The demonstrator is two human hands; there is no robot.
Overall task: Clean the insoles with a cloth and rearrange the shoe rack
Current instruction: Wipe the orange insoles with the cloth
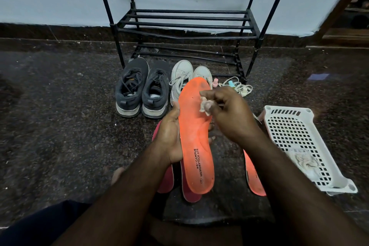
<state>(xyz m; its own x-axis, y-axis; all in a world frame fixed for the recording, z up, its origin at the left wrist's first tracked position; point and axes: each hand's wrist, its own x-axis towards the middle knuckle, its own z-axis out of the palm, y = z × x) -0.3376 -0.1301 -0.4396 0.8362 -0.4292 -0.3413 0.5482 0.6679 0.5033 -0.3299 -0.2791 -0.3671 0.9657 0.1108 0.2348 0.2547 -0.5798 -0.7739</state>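
We hold a long orange foam insole (196,140) printed with black lettering upright in front of us, toe end pointing away toward the rack. Our left hand (169,136) grips it along its left edge, fingers curled behind and thumb lying against the rim. Our right hand (229,114) pinches a small crumpled off-white cloth (205,105) between its fingertips and presses it against the upper right part of the insole.

On the dark speckled stone floor (60,126) beneath our hands lie two pinkish-red insoles (189,193), partly hidden by the one we hold, and another orange insole (253,177) sits to the right, half covered by our right forearm. A white perforated plastic basket (295,136) rests on the floor at the right with another crumpled pale cloth (303,161) inside it.

Farther off, a pair of dark grey lace-up sneakers (142,88) stands beside a pair of white sneakers (185,78), both just in front of a black metal-tube shoe rack (183,26) set against the pale wall. Loose white laces (239,88) and a few small items we cannot identify lie near the rack's right leg.
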